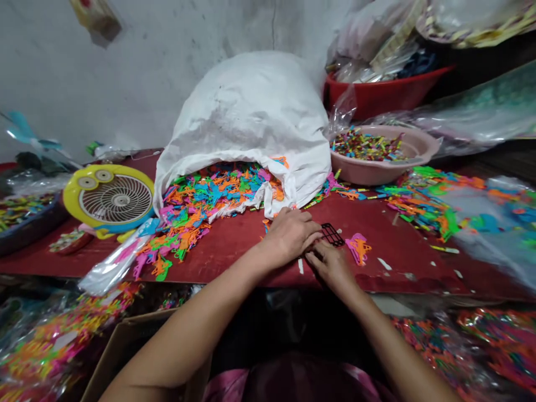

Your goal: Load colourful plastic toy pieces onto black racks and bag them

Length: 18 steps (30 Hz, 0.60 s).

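My left hand (292,233) is above the red tabletop, back upward, fingers curled together toward the right. My right hand (334,267) meets it from the right, thumb and fingers pinched close against the left fingertips. Whatever is between them is hidden by the fingers. A small black plastic grid (333,234) lies right beside the fingertips; I cannot tell whether they touch it. Just right of my right hand lies a pink and orange plastic toy piece (359,248). Beyond my left hand, a white sack (255,117) spills a heap of colourful plastic pieces (221,187).
A yellow fan (119,198) stands on the left of the red table (251,262). A pink basin (377,167) of small bright pieces sits at the back right, below a red basin (389,92). Loose pieces (422,201) and plastic bags cover the right side. A cardboard box (125,346) stands below.
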Available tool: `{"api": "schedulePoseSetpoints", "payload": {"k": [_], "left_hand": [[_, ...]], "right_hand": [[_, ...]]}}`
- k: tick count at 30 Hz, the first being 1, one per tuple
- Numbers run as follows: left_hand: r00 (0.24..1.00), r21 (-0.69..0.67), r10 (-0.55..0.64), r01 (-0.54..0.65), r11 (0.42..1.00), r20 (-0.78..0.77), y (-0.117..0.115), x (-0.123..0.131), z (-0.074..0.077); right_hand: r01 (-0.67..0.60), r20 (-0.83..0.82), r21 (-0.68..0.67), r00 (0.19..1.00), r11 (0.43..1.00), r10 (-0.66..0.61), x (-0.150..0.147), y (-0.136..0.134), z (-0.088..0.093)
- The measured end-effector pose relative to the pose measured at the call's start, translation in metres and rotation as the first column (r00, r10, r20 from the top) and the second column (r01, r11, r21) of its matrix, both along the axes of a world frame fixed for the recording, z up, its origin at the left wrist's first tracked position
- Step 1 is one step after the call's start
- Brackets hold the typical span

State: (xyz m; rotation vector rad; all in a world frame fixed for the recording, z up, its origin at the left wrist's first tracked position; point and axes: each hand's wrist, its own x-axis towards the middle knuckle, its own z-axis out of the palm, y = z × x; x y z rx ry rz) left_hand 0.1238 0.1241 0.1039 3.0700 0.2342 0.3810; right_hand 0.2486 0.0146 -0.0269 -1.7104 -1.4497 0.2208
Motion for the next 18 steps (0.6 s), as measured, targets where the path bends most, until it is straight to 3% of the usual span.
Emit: {"api": "schedulePoseSetpoints", "payload": {"k": [5, 14, 18], "left_hand": [[1.0, -0.052, 0.0, 0.0, 0.999, 0.001, 0.005, 0.003, -0.005], [1.0, -0.067, -0.005, 0.006, 0.998, 0.023, 0.006, 0.007, -0.013], [0.999, -0.081, -0.002, 0.006, 0.997, 0.046, 0.009, 0.006, -0.015]], "right_hand": [[0.009, -0.024, -0.029, 1.0, 1.0, -0.01, 0.01, -0.007, 0.002], [0.005, 0.095, -0.108, 0.996, 0.994, 0.006, 0.002, -0.001, -0.001], [-0.053, 0.045, -0.104, 0.997, 0.993, 0.058, 0.011, 0.002, -0.001]]}}
